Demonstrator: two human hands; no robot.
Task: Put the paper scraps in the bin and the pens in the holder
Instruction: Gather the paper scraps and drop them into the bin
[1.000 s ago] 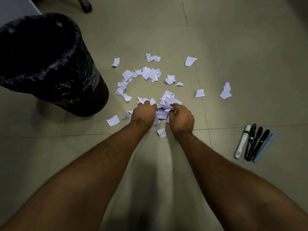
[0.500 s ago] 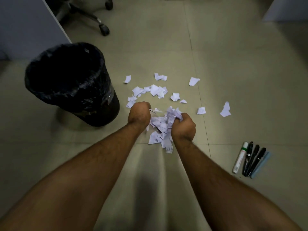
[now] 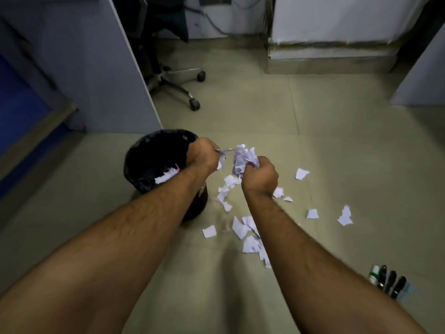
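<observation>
Bin left of scattered scraps — pens far right (chair behind).

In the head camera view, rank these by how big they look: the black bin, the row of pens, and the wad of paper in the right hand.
1. Black bin, clearly the largest.
2 and 3. Row of pens and wad of paper in the right hand: they look about alike, and the raised wad sits nearer the camera, so I won't rank them.

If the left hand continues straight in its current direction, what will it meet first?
Probably the bin: the left hand, gripping paper scraps, appears level with its rim, though depth is unclear.
</observation>
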